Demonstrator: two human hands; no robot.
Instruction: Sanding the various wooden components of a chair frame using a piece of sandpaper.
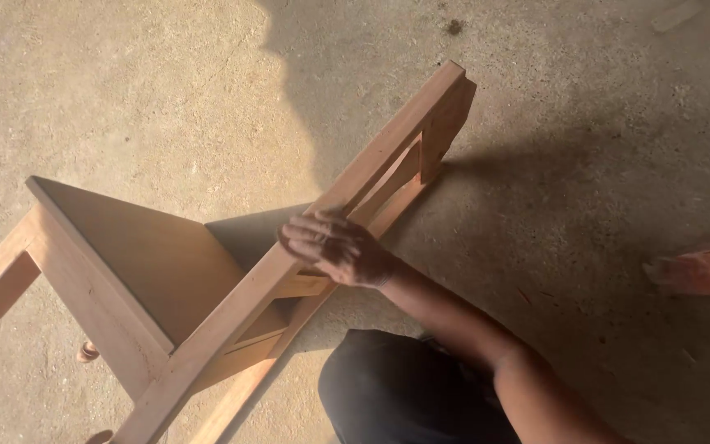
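Head view, right hand (334, 247) on smooth wooden chair (207, 279) (rough concrete floor (601, 164))

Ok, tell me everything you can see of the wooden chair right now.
The wooden chair is bare, unpainted light-brown wood, tipped over on the concrete floor. Its flat seat panel faces up-left; a long rail with crosspieces runs diagonally to the upper right. A turned leg tip shows at lower left. The right hand rests on the rail.

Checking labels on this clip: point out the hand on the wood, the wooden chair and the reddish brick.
right hand (334, 247), head view, back of hand
wooden chair (149, 255), head view, flat seat panel
reddish brick (704, 270), head view, top face
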